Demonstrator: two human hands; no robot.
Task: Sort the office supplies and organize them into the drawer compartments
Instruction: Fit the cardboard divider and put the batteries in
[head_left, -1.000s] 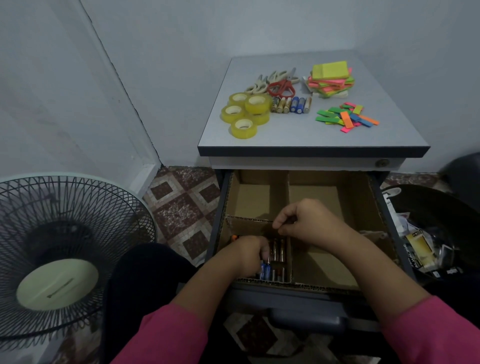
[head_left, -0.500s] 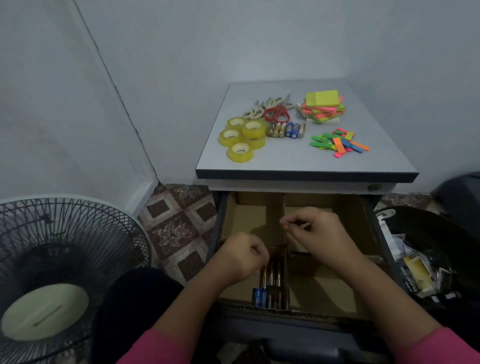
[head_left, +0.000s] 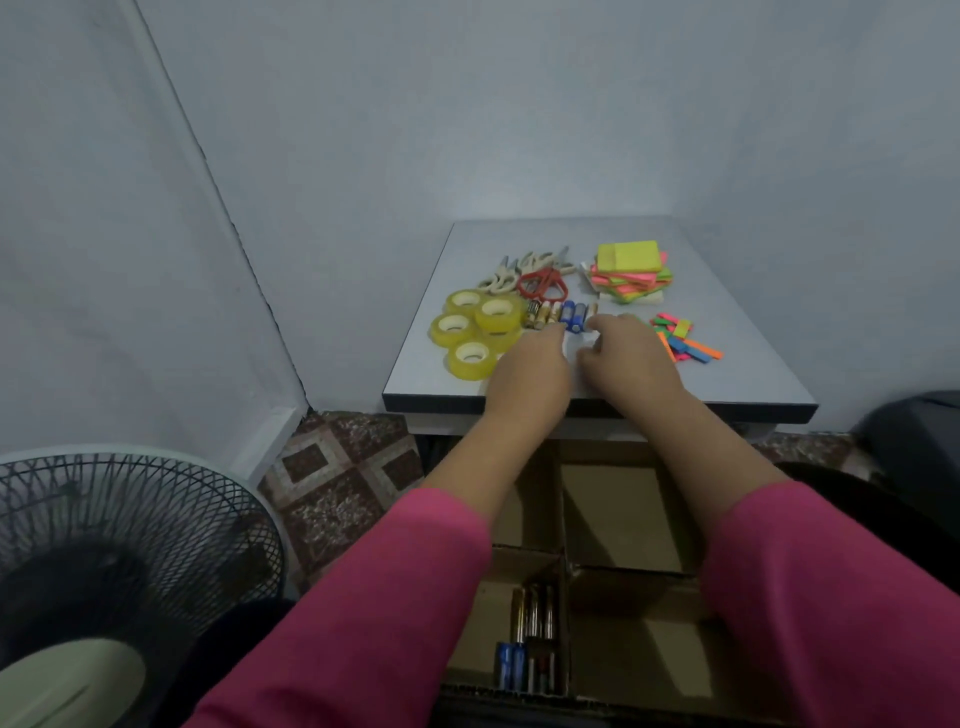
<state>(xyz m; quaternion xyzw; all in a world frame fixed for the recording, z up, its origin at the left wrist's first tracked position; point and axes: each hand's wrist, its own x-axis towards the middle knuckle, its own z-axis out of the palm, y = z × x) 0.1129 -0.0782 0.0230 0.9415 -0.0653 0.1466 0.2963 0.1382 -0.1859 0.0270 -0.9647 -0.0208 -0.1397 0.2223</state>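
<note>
- Reaching toward a short row of gold and blue cylindrical batteries (head_left: 560, 314) on the grey desktop (head_left: 727, 374), between the tape and the paper flags.
- Already stored: gold and blue batteries (head_left: 530, 639) lying in the near-left cardboard compartment of the open drawer (head_left: 628, 509); other compartments visible between the arms showing bare cardboard.
- Left to sort, judging from the desktop: the row of batteries, four yellowish clear tape rolls (head_left: 475, 327), beige and red-handled scissors (head_left: 535, 273) behind them, a stack of neon sticky-note pads (head_left: 631, 270) and a scatter of coloured paper flags (head_left: 680, 340).
- Early in the task by that count, with only part of one category put away.
- Left hand (head_left: 532, 371) stretched forward, fingertips at the near end of the battery row; fingers hidden behind the knuckles, so grip impossible to tell.
- Right hand (head_left: 628, 353) just beside it, fingers loosely curled toward the row's right end; holding anything or not, cannot say.
- Pink sleeves (head_left: 363, 613) covering both forearms over the drawer.
- Off to the left, a black floor fan grille (head_left: 119, 545) on patterned tiles.
</note>
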